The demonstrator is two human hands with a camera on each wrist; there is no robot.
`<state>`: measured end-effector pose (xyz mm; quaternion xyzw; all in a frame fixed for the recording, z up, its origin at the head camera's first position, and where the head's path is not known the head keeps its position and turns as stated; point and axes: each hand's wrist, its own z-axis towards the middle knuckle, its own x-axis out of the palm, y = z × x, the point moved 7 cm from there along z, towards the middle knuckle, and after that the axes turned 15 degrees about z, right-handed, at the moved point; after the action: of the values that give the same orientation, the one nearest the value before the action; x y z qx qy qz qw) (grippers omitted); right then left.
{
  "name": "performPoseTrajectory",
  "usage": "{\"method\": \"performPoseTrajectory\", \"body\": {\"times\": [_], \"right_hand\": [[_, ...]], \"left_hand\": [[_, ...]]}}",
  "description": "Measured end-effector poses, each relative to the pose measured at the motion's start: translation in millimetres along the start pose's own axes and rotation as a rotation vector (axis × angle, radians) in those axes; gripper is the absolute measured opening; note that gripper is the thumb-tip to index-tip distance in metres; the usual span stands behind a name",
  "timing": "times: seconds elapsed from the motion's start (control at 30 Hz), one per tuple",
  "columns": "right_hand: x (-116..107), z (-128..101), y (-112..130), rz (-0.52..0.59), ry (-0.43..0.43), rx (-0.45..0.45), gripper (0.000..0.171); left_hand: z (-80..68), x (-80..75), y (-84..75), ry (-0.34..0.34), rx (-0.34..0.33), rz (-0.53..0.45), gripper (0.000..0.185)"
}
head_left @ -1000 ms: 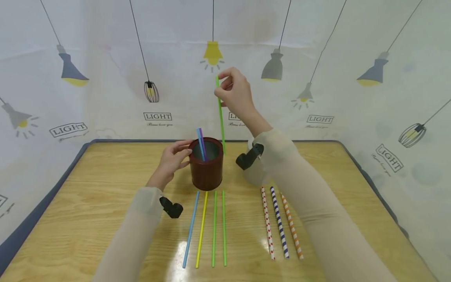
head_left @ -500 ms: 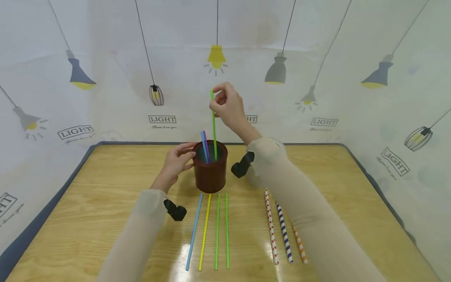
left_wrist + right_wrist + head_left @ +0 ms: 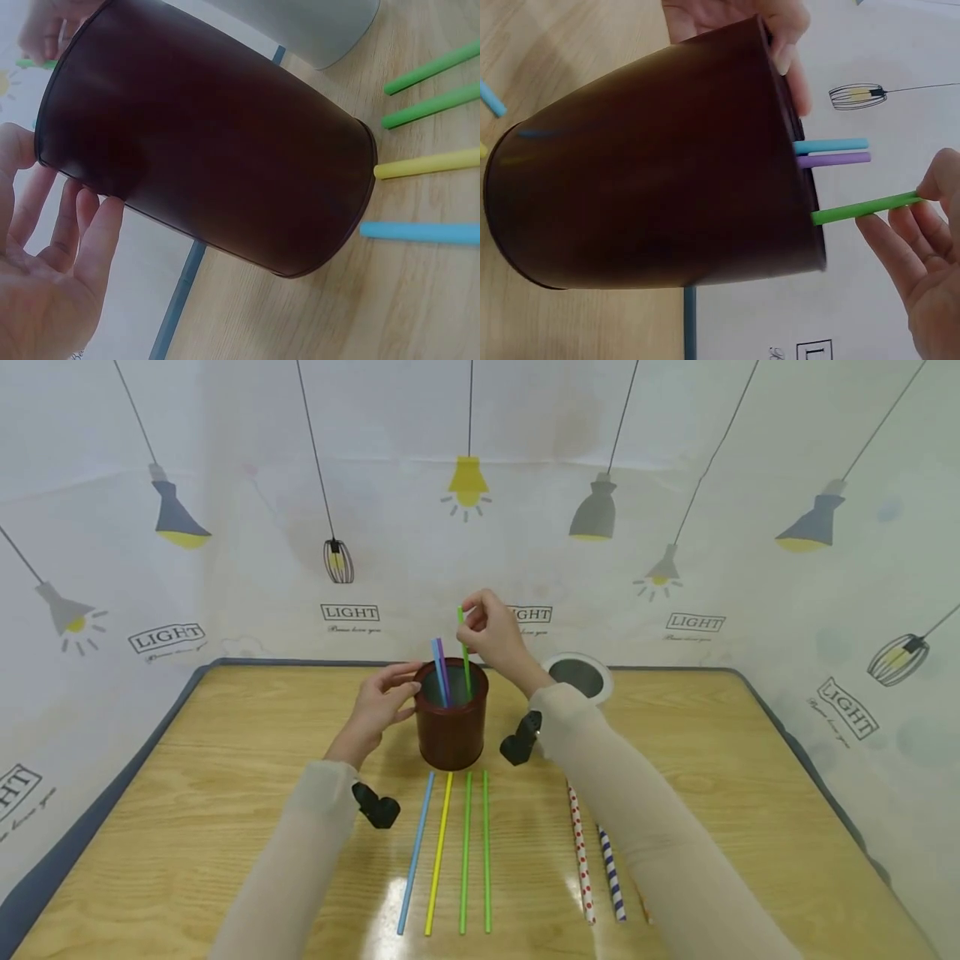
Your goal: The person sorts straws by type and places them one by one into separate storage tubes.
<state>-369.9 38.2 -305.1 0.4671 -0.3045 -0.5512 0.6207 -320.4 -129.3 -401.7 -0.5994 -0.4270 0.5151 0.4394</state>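
A dark red-brown cylindrical cup (image 3: 450, 739) stands upright on the table, its mouth facing up. My left hand (image 3: 378, 702) holds it at the rim from the left, fingers along the outer wall in the left wrist view. A blue straw (image 3: 847, 145) and a purple straw (image 3: 844, 160) lean inside and poke out side by side. Over the cup's right half, my right hand (image 3: 493, 631) pinches a green straw (image 3: 866, 208) near its top end. This straw's lower part is inside the cup, its bottom end hidden by the wall.
In front of the cup lie a blue straw (image 3: 416, 852), a yellow straw (image 3: 438, 852) and two green straws (image 3: 466, 852). Red-dotted (image 3: 581, 860) and blue-striped (image 3: 611, 877) paper straws, plus an orange one, lie partly under my right arm. A white container (image 3: 606, 672) stands behind my right wrist.
My right hand has brought the green straw left over the cup and then lowered it inside. The left hand has stayed at the rim. The white container's mouth has come into view.
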Motion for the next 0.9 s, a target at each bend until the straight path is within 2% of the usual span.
{"method": "performPoseTrajectory", "body": {"times": [0.33, 0.73, 0.9], "right_hand": [[4, -7, -24, 0.003, 0.065, 0.096, 0.022], [9, -7, -29, -0.042, 0.144, 0.170, 0.020], [9, -7, -32, -0.063, 0.143, 0.179, 0.020]], "left_hand": [[-0.1, -1.3, 0.8, 0.003, -0.006, 0.009, 0.036], [1.6, -2.4, 3.6, 0.011, 0.002, 0.003, 0.037], [2.1, -2.0, 2.3, 0.010, 0.006, 0.003, 0.037]]}}
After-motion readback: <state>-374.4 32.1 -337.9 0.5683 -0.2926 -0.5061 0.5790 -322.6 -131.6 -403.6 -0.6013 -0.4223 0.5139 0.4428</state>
